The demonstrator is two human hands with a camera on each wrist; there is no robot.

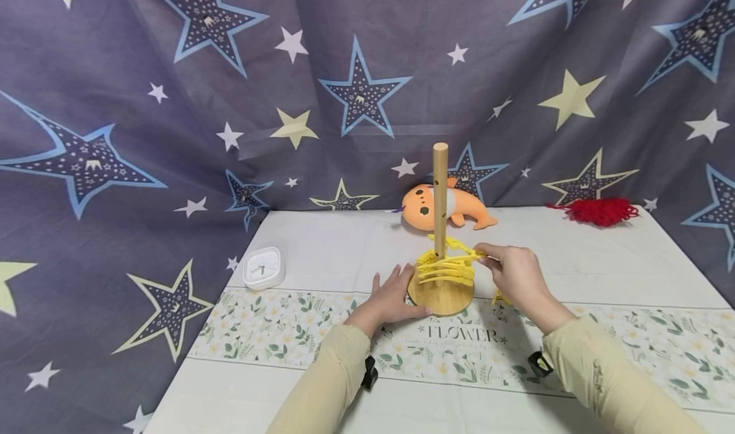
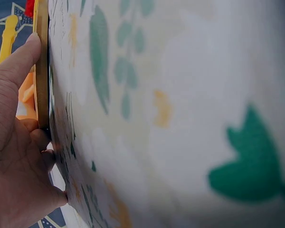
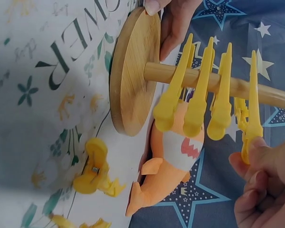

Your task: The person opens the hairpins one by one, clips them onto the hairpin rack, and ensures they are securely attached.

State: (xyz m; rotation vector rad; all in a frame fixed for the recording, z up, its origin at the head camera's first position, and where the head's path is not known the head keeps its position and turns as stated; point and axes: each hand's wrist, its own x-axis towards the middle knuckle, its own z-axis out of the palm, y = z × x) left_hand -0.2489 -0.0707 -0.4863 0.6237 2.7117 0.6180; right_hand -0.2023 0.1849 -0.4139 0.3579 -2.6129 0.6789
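Observation:
A wooden stand, with a round base point(image 1: 442, 300) and an upright pole point(image 1: 439, 198), stands on the table. Several yellow claw clips point(image 3: 194, 102) sit in a row along the lower pole. My right hand point(image 1: 519, 277) pinches the end of one yellow clip point(image 3: 253, 99), which overlaps the pole beyond the others. With fingers spread, my left hand point(image 1: 390, 300) rests against the left side of the base, its thumb point(image 2: 26, 57) at the rim. Loose on the table, right of the base, lies another yellow clip point(image 3: 96, 168) with a spring showing.
Behind the stand lies an orange plush toy point(image 1: 465, 207). A white clock point(image 1: 264, 268) is at the left edge and a red stringy bundle point(image 1: 603, 212) at the back right. The tablecloth point(image 1: 310, 242) has a floral band; a starry curtain point(image 1: 344, 159) hangs behind.

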